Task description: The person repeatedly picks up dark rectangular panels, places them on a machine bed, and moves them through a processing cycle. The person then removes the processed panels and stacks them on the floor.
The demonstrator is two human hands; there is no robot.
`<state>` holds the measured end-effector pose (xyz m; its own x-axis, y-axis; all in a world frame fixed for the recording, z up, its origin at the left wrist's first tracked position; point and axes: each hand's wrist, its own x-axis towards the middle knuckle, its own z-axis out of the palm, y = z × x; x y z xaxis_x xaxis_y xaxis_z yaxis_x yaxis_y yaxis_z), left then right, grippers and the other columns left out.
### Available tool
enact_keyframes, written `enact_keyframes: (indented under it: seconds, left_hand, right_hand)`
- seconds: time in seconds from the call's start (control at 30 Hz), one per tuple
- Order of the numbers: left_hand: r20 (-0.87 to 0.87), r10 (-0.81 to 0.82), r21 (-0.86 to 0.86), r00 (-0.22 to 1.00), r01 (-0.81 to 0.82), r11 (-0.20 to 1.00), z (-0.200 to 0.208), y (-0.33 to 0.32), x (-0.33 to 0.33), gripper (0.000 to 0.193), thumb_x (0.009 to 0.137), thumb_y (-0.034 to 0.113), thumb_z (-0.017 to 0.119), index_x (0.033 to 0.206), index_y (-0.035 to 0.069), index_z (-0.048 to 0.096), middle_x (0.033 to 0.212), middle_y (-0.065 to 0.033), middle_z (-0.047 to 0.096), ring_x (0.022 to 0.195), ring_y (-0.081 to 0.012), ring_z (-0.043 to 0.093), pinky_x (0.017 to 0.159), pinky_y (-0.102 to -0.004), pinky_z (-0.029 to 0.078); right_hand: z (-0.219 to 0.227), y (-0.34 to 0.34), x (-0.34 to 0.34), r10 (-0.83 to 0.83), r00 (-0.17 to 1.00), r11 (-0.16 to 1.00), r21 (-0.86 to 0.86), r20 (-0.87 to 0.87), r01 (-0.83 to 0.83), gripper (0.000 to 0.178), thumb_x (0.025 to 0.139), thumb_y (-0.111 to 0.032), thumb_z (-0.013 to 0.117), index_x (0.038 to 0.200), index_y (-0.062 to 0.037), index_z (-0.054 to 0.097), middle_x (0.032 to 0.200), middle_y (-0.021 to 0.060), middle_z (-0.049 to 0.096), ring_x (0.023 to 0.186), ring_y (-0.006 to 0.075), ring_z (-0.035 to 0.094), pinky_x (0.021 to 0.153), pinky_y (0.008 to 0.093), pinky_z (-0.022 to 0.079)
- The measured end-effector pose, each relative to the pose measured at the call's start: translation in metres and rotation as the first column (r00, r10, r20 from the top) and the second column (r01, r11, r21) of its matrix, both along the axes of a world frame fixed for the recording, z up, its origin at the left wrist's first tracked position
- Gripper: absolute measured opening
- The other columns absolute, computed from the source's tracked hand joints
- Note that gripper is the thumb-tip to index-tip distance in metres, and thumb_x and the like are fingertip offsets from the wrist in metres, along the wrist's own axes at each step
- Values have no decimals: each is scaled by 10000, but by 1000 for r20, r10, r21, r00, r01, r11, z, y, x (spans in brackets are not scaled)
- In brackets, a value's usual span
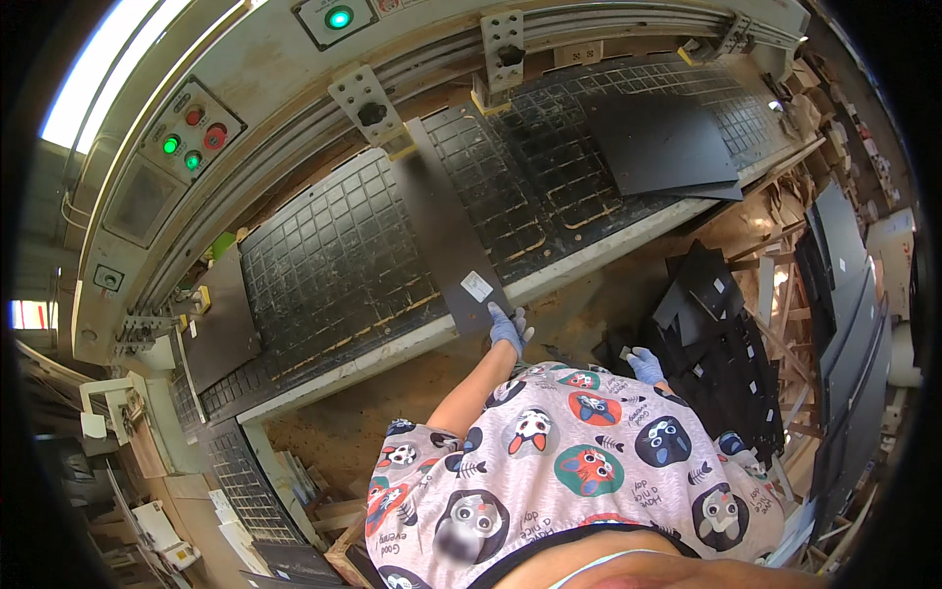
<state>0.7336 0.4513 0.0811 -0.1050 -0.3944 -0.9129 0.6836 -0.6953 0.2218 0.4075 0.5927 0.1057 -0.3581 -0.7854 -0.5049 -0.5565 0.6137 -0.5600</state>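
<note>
A long dark board [432, 216] lies across the black gridded machine bed, with a white label [477, 287] near its close end. At that end's right corner, my left hand [506, 330], in a blue and grey glove, is closed on the board's edge. My right hand [647, 367], gloved the same way, is out to the right, in front of a pile of dark panels [721, 368]. Its fingers look apart, with nothing plainly held; my printed shirt hides part of the wrist.
Two clamp-like metal brackets [371, 110] hang from the machine's rail above the bed [334, 236]. Dark panels [662, 147] lie on the bed's right part, another panel [218, 319] at its left end. Tall panels [844, 285] lean at far right. Lit buttons [191, 137] show on the machine's front.
</note>
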Motion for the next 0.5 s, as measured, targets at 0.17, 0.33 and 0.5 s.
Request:
enact_keyframes:
  seconds: [0.17,0.33,0.5]
  left_hand:
    - [-25,-23,-18,999,22,1000,11,-2,-6,640,793,741,349,887,162,605,753,51,649,481,-73,500,498,-314,505]
    - [-104,-60,-23,993,58,998,18,-19,5,661,791,750,331,922,166,612,728,63,630,468,-70,487,514,-313,508]
    - [-77,-79,-7,994,78,997,26,-14,6,637,812,727,322,942,172,608,836,61,665,500,-73,502,528,-320,510]
  right_hand:
    - [0,-2,12,-8,1000,1000,-3,17,9,463,842,-252,609,1197,29,512,1195,196,560,1125,284,530,950,322,404]
    - [-14,-6,16,-28,997,998,-47,77,32,452,835,-258,614,1176,27,529,1162,198,577,1096,287,546,928,324,415]
    - [-11,-19,32,-45,993,996,-76,112,54,446,828,-257,618,1161,29,537,1135,199,591,1075,280,557,914,317,423]
